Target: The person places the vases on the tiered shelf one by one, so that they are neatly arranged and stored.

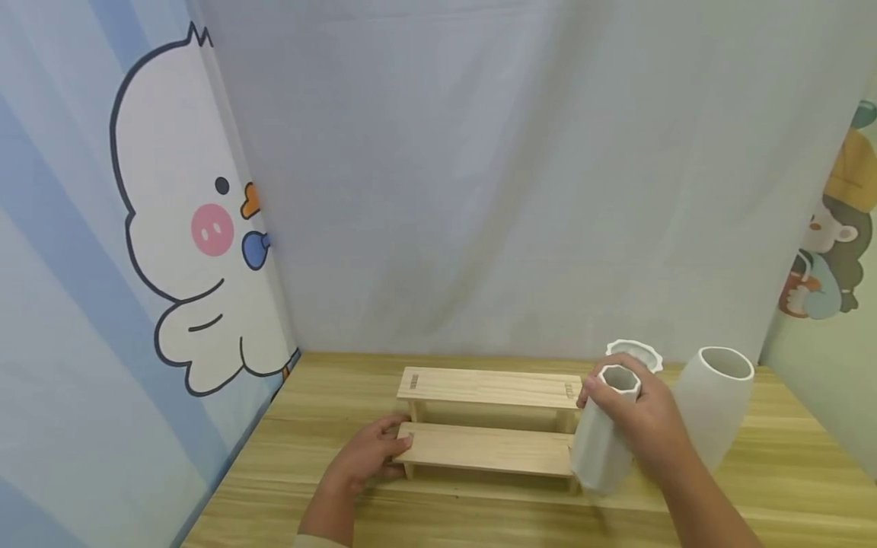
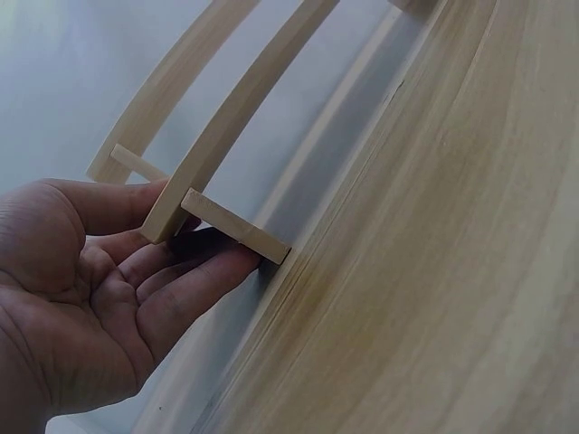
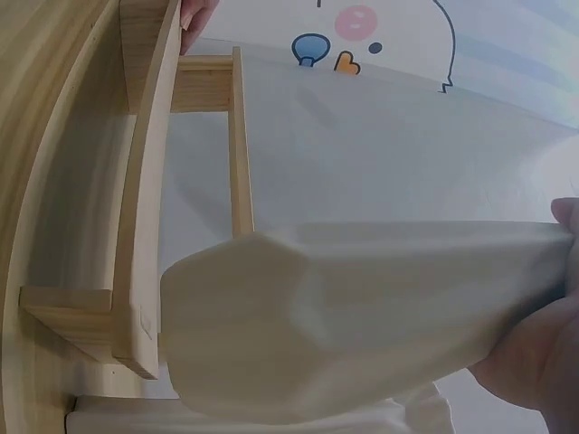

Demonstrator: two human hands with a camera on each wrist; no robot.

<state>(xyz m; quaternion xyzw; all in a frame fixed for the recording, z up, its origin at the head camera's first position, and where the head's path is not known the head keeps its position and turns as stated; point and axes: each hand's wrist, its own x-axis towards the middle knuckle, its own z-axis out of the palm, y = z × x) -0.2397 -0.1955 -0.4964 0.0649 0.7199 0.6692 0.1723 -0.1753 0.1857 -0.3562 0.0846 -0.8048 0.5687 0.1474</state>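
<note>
A two-tier wooden stand (image 1: pixel 479 450) sits on the table. At its left end, my left hand (image 1: pixel 366 455) grips the lower board, thumb on top and fingers under it; the left wrist view shows the hand (image 2: pixel 109 280) around the end of the stand (image 2: pixel 217 127). On the other side, my right hand (image 1: pixel 647 415) holds a slim white faceted vase (image 1: pixel 601 449) by its neck, close to the stand's right end. In the right wrist view the vase (image 3: pixel 344 316) spans the picture, its base near the stand (image 3: pixel 145 199).
Behind the right hand stands a white vase with a scalloped rim (image 1: pixel 637 352). Farther right is a wide, smooth white vase (image 1: pixel 715 403). The wooden table (image 1: pixel 274 487) meets a grey curtain (image 1: pixel 438 190) at the back and a cartoon-printed curtain (image 1: pixel 82 304) on the left.
</note>
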